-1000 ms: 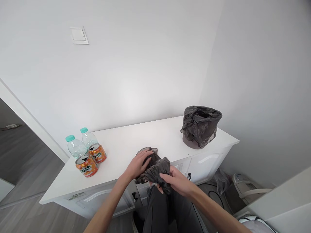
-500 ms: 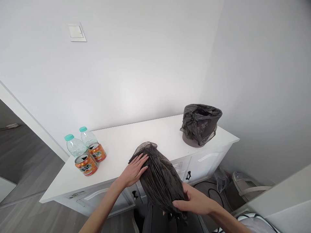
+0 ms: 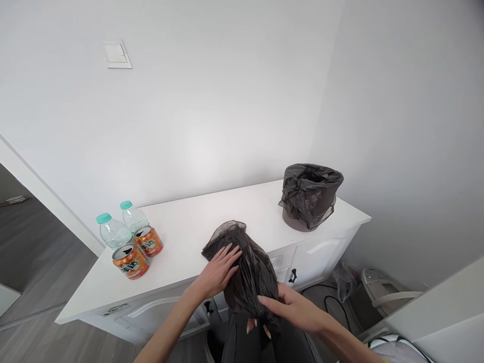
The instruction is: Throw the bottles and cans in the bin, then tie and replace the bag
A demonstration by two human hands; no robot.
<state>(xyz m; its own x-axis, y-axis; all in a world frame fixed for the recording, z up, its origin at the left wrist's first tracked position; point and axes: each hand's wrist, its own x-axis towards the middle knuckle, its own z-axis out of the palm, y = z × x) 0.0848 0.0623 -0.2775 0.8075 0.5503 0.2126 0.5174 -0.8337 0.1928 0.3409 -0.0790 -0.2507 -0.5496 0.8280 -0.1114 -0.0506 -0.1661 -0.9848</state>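
A black plastic bag (image 3: 254, 269) hangs over the front edge of the white cabinet top (image 3: 181, 227), its upper end lying on the surface. My left hand (image 3: 219, 269) rests on the bag with its fingers stretched out flat. My right hand (image 3: 289, 307) grips the lower end, thumb in front and fingertips showing beneath. At the back right stands a bin (image 3: 298, 222) lined with another black bag (image 3: 312, 194), which is folded over its rim.
Two clear bottles (image 3: 114, 233) with teal caps and two orange drink cans (image 3: 131, 261) stand on the left of the top. A light switch (image 3: 116, 54) is on the wall. On the floor at right are a grey appliance (image 3: 381, 292) and a cable (image 3: 336, 297).
My left hand has slid slightly right across the bag. My right hand has gathered the lower end up and to the left, so less of the bag hangs down.
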